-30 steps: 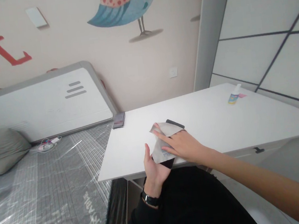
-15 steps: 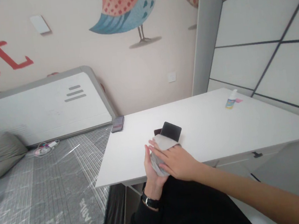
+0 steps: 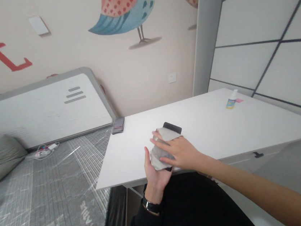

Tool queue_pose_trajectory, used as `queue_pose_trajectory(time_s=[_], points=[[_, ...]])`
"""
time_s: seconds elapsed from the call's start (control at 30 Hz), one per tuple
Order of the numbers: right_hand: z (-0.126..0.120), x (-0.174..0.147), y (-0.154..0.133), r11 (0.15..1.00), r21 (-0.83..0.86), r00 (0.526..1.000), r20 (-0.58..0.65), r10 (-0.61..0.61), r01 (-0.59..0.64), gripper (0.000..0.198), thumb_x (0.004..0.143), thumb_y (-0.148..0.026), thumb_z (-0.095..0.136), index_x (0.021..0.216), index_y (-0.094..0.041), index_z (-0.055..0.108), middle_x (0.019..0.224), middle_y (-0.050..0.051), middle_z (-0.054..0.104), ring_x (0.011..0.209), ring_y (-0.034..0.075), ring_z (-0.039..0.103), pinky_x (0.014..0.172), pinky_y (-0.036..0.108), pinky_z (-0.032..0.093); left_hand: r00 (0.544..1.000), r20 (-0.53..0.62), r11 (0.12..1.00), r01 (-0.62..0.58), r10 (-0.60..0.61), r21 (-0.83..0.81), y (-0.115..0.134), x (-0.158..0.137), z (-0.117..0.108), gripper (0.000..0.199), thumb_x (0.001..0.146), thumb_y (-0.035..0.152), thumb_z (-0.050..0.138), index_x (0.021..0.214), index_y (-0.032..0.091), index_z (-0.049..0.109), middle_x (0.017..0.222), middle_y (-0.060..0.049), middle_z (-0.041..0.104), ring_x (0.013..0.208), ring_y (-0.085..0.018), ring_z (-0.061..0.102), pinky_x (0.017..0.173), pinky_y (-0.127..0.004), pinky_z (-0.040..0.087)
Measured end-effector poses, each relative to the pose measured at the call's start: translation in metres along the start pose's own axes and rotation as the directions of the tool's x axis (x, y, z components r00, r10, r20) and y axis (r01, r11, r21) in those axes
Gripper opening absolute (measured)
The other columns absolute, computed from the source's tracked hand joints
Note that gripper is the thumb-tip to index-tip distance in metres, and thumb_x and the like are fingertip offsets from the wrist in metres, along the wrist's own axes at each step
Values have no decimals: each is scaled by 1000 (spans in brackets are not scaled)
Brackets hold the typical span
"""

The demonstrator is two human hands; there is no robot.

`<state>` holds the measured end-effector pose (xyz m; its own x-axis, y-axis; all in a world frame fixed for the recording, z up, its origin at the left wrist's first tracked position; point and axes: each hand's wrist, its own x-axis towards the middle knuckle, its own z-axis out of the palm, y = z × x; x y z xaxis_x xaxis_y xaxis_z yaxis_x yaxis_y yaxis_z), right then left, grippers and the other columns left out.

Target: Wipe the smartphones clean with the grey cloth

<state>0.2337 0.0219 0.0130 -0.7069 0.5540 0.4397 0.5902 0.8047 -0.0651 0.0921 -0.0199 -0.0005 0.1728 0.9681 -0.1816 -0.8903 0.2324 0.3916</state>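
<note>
My left hand (image 3: 158, 179) is palm up at the table's front edge and holds a dark, flat object (image 3: 169, 169), possibly a phone. Most of that object is hidden; only a dark lower edge shows. Over it lies a light grey cloth (image 3: 158, 158). My right hand (image 3: 183, 152) presses the cloth down from above with its fingers stretched across it. Just beyond the cloth a black flat rectangular item (image 3: 172, 127) with rounded corners lies on the white table (image 3: 208, 124), partly covered from view by the cloth.
A blurred-out dark item (image 3: 118, 125) sits at the table's back left corner. A small spray bottle (image 3: 231, 100) stands at the back right beside a pink piece (image 3: 239, 100). Left of the table is a plastic-covered mattress (image 3: 56, 189) with a cable (image 3: 44, 151) and grey pillow (image 3: 2, 157).
My right hand and the cloth have slid away from me along the held object. Its lower edge now shows, its far end is covered, and more of the black item is hidden.
</note>
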Motion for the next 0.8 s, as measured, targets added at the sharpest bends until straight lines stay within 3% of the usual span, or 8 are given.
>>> queue_pose_trajectory(time_s=[0.1,0.2,0.3,0.37,0.53,0.7,0.8], points=[[-2,5,10,986,-62,984,-107,146,-153,70,100,-54,60,160,-23,42,173,23,18,158,47,21,112,70,40,1000,26,999,17,-18,34,-1,-1,4,58,103,62,43,125,19,75,135,-8,75,146,-26,53,122,-40,42],[8,-1,-1,988,-83,986,-117,121,-131,74,100,-48,62,162,-16,37,172,25,18,160,46,15,120,73,28,1000,15,1000,15,-15,-8,0,2,5,58,104,61,39,127,20,74,133,-7,76,144,-26,55,124,-42,37],[14,-12,-13,998,-56,999,-44,-23,21,75,101,-43,60,164,-13,32,173,20,23,161,37,18,125,61,30,999,-13,997,30,-31,-65,-1,5,4,56,106,58,36,116,21,77,118,-5,82,130,-23,67,122,-39,40],[12,-14,-9,997,-51,998,-31,-57,55,77,100,-48,60,164,-15,32,172,16,28,161,33,23,126,56,31,999,-19,997,43,-45,-69,-2,3,6,56,107,57,36,112,21,78,114,-5,83,122,-23,71,119,-38,43],[4,-8,10,989,-72,986,-119,116,-126,76,103,-52,53,163,-9,32,171,20,27,160,38,22,125,64,30,999,-13,998,42,-42,-53,-4,-1,13,56,105,58,41,122,17,75,119,-8,81,121,-23,71,117,-37,46],[8,-18,1,993,-16,985,-131,115,-118,77,101,-52,56,163,-13,30,171,18,31,160,36,25,124,65,33,999,-24,999,39,-40,-36,-6,1,14,63,105,62,36,121,15,75,128,-11,78,134,-29,64,120,-44,43],[-1,-17,-2,986,22,963,-214,166,-165,73,105,-50,48,162,-7,30,170,20,32,160,33,25,126,62,32,999,-24,999,41,-42,-21,-11,2,16,64,106,59,35,125,12,73,133,-13,75,142,-28,57,121,-41,42]])
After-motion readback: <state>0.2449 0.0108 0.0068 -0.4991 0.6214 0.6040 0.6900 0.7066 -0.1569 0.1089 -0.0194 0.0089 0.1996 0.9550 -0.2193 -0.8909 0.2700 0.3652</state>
